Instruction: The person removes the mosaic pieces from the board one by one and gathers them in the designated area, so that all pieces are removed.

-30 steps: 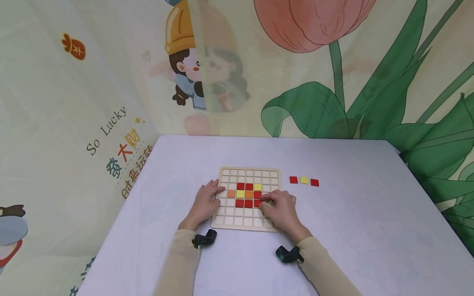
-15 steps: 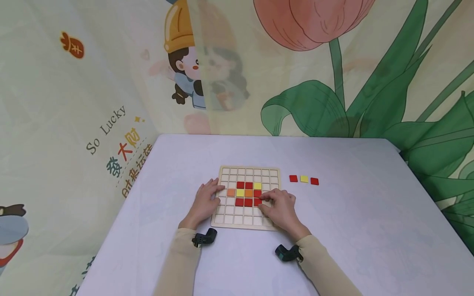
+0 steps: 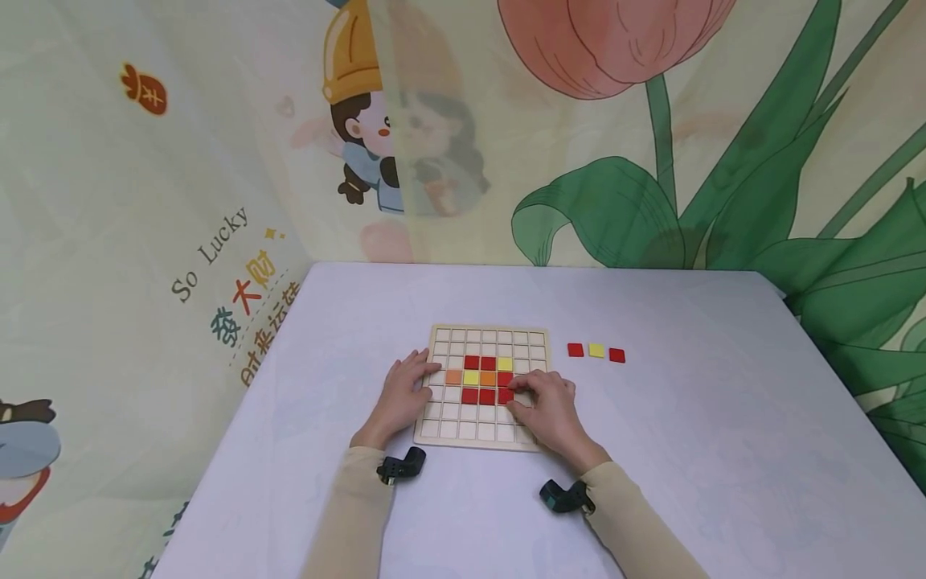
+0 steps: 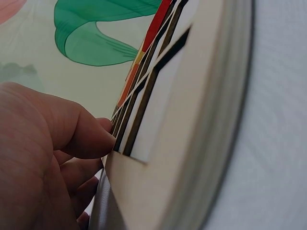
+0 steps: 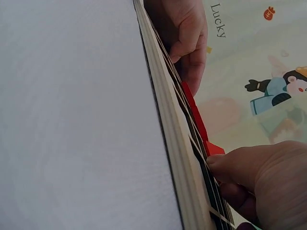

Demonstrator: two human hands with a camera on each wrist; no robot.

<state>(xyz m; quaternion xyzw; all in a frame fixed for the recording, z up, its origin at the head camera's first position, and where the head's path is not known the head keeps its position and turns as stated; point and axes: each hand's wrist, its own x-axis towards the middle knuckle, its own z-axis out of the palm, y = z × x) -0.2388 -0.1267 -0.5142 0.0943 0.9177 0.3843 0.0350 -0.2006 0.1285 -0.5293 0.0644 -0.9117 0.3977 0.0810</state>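
Note:
A pale wooden grid board [image 3: 470, 433] lies on the table with square tiles in its middle cells. Its upper tile row reads red, red, yellow. The row below has light orange, yellow, darker orange and red, and the lowest is red. My left hand [image 3: 394, 400] rests at the board's left edge, thumb and fingertips on the frame. With thumb and index finger, my right hand [image 3: 553, 410] pinches the red tile [image 5: 215, 148] at the right end of the lowest row. That tile stands slightly tilted out of its cell in the right wrist view.
Right of the board, a red tile [image 3: 575, 350], a yellow tile [image 3: 596, 351] and another red tile [image 3: 616, 355] lie in a row on the white table [image 3: 687, 418]. A printed curtain [image 3: 463, 161] hangs behind the table's far edge.

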